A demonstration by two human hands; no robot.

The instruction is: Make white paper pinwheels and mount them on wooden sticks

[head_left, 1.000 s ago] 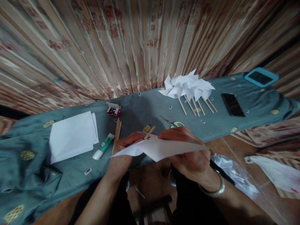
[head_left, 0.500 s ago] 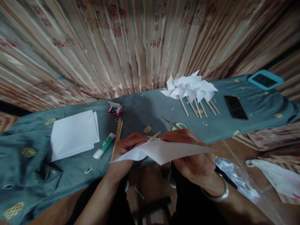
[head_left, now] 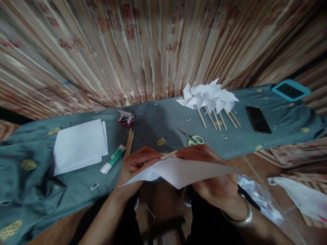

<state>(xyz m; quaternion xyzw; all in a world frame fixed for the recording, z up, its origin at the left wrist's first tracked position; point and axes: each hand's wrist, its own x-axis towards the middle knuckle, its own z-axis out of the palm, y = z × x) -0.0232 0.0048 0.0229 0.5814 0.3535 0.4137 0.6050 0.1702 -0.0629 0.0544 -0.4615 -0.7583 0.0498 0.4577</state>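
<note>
Just above the near edge of the teal cloth-covered table (head_left: 153, 126), the left hand (head_left: 134, 166) and right hand (head_left: 212, 177) pinch a folded white paper sheet (head_left: 184, 172) and thin wooden stick (head_left: 169, 154), which, loosely gripped, could slip and tear the paper

Sheet (head_left: 189, 172): white paper, matt, smooth. Stick (head_left: 169, 154): pale bare wood. Tablecloth (head_left: 158, 122): grey-blue cloth, slight sheen. Curtain (head_left: 143, 51): glossy satin-like cloth. Phone (head_left: 258, 119): black, glossy. Bangle (head_left: 238, 219): shiny metal. Scissors (head_left: 192, 137): metal blades, plastic handles.
</note>
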